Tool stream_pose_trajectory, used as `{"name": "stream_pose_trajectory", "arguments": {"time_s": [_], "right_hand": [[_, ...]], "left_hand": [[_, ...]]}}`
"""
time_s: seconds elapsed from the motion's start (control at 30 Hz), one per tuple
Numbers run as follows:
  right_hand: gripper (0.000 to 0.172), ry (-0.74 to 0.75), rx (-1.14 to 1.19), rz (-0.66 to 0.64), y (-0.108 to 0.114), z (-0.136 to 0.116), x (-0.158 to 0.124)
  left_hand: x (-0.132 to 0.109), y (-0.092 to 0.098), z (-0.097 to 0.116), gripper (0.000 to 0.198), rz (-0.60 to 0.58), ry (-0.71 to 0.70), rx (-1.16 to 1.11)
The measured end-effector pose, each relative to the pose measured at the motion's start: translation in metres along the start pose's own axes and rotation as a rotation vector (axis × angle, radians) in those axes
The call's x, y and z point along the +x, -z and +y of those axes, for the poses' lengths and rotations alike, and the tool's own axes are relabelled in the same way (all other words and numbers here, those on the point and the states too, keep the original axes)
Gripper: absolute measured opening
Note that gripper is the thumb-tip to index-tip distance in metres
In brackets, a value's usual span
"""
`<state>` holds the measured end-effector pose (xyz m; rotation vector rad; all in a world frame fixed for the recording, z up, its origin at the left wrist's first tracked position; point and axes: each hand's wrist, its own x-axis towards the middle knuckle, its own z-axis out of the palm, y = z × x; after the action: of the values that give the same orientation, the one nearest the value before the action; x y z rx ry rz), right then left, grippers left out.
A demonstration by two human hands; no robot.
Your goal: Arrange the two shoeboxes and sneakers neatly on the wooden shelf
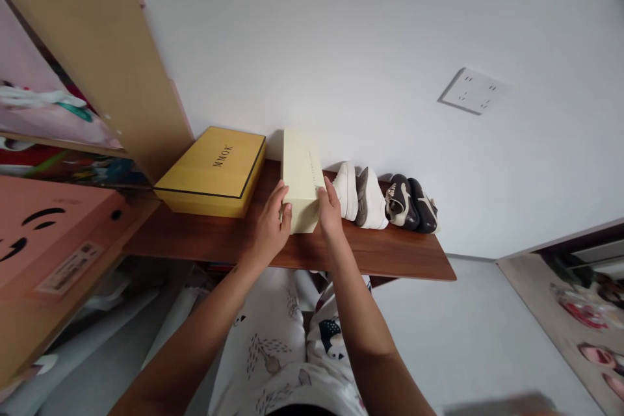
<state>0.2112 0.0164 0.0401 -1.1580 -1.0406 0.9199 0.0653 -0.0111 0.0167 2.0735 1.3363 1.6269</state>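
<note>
A pale yellow box [301, 166] with small print on its top sits at the middle of a brown wooden shelf [380, 257]. My left hand [273, 221] grips its near left corner, thumb on the front face. On the opposite side, my right hand [329, 209] holds the near right edge. The box's far end is close to the wall. A yellow MMOK box [214, 172] with a black line along its edge lies to the left. Right of the pale box stand white shoes [373, 201], partly hidden behind my right hand.
Black shoes [423, 207] with light trim stand near the shelf's right end. A pink box [53, 227] rests on the left beside a wooden upright [97, 32]. A socket plate [472, 91] is on the white wall. More shoes lie on the floor at far right.
</note>
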Motion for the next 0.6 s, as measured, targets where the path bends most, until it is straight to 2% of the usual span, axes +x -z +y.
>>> {"name": "stream_pose_trajectory", "arguments": {"time_s": [0.1, 0.2, 0.27, 0.37, 0.47, 0.53, 0.6], "right_hand": [[0.061, -0.048, 0.037, -0.003, 0.003, 0.001, 0.0], [0.062, -0.039, 0.057, -0.035, 0.006, 0.004, 0.0], [0.062, -0.018, 0.056, -0.046, 0.008, 0.006, 0.0], [0.06, 0.011, 0.046, -0.041, 0.017, 0.007, 0.001], [0.06, 0.041, 0.037, -0.012, 0.034, 0.009, 0.006], [0.059, 0.031, 0.042, 0.014, 0.046, 0.012, 0.009], [0.059, -0.004, 0.045, 0.032, 0.056, 0.016, 0.011]], "left_hand": [[-0.009, -0.003, -0.003, 0.051, -0.008, 0.066, -0.069], [-0.023, -0.009, -0.014, 0.052, -0.011, 0.217, -0.151], [-0.032, -0.016, -0.025, 0.052, -0.016, 0.371, -0.216], [-0.041, -0.027, -0.04, 0.047, -0.017, 0.68, -0.363], [-0.044, -0.034, -0.044, 0.038, 0.0, 1.005, -0.65], [-0.044, -0.034, -0.039, 0.034, -0.023, 1.129, -0.839], [-0.043, -0.031, -0.031, 0.033, -0.041, 1.153, -0.914]]}}
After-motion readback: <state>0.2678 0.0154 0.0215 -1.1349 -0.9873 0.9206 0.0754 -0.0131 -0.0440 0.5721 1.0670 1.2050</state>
